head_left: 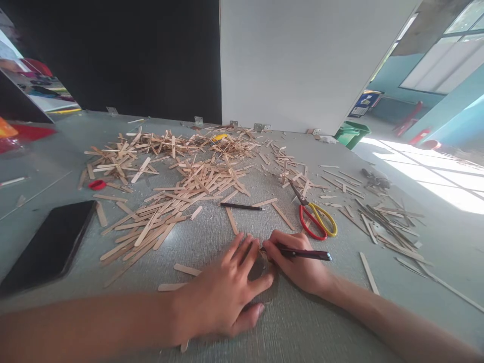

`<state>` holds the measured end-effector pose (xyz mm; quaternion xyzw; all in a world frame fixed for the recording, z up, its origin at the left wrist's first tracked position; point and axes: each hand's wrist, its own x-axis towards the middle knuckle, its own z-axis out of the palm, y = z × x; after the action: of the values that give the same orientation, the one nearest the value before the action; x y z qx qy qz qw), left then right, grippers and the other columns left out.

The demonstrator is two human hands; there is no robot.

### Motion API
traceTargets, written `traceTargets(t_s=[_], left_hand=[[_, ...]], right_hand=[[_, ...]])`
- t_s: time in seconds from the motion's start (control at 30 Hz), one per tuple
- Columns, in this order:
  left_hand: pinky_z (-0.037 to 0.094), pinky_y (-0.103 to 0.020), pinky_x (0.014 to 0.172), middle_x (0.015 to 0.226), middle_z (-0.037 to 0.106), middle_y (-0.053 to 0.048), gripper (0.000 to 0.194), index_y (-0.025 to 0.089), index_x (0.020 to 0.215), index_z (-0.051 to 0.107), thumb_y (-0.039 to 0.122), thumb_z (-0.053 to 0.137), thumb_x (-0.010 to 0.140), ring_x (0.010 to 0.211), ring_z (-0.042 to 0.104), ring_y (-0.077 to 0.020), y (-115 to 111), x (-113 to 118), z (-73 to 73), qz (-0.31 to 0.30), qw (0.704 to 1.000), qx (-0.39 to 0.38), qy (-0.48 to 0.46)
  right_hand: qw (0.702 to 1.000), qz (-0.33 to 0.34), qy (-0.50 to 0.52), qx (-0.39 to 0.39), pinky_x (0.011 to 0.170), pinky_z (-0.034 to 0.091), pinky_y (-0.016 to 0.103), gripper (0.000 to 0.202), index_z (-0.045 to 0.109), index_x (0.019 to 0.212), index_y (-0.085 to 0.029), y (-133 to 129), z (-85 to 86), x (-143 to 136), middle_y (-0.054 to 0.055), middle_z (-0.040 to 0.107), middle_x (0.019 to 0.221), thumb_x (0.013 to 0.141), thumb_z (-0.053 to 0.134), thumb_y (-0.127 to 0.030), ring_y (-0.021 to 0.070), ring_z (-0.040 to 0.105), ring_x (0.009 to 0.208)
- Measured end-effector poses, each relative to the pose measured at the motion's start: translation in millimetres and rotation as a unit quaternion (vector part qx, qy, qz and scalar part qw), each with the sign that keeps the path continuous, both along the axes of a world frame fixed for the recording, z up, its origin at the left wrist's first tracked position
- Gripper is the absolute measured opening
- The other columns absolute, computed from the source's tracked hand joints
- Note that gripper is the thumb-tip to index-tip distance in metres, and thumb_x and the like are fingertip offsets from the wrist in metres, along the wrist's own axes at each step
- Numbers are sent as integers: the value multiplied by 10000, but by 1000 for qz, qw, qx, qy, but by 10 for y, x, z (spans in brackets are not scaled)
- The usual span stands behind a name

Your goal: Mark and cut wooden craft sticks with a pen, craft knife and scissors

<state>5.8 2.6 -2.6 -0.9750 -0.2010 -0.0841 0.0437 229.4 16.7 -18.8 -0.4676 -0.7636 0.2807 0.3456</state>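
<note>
My left hand (230, 287) lies palm down on the table with its fingers stretched and somewhat spread. Its fingertips press close to the tip of a dark pen-like tool (310, 253), which my right hand (300, 262) grips in a writing hold, tilted to the right. A small wooden piece (263, 253) shows partly between the two hands; most of it is hidden. Flat wooden craft sticks (187, 269) poke out beside my left hand. Just beyond the hands lie a thin black pen-like stick (242, 206) and scissors (317, 221) with red and yellow handles.
A heap of craft sticks (204, 179) spreads across the middle and back. At left lie a black phone (49, 242) and a red ring (97, 185). Thin slivers (393, 229) are scattered at right. A black and white panel (295, 65) stands behind; a green bin (351, 133) is beyond the edge.
</note>
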Motion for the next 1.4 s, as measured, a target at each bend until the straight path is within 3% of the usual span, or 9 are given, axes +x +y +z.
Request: traceTargets(t_s=[0.67,1.17,1.4], left_hand=[[410,-614,1108,1388,609,-280,536,181,1429,503,508,477,1006,1335,557,-473,5,9,25,0,1000,20,8],[394,-648,1111,1423,587,-259,499,225,1414,514,480,518,985,1355,532,-482,-22,21,31,4,1000,-6,8],[376,-656,1118,1436,592,-220,439,232,1341,587,460,568,966,1362,524,-473,-22,17,33,7,1000,-18,3]], right_hand=[[1000,-1,2,-7,513,336,249,361,502,693,-214,3,-12,-8,-44,560,579,1028,554,-341,107,422,508],[1000,29,-3,-5,502,266,263,413,357,691,-226,-19,-12,22,-78,366,584,1051,526,-336,104,300,521],[997,73,-14,-19,516,282,264,404,350,709,-231,-14,-25,45,-72,366,610,1074,476,-351,109,316,535]])
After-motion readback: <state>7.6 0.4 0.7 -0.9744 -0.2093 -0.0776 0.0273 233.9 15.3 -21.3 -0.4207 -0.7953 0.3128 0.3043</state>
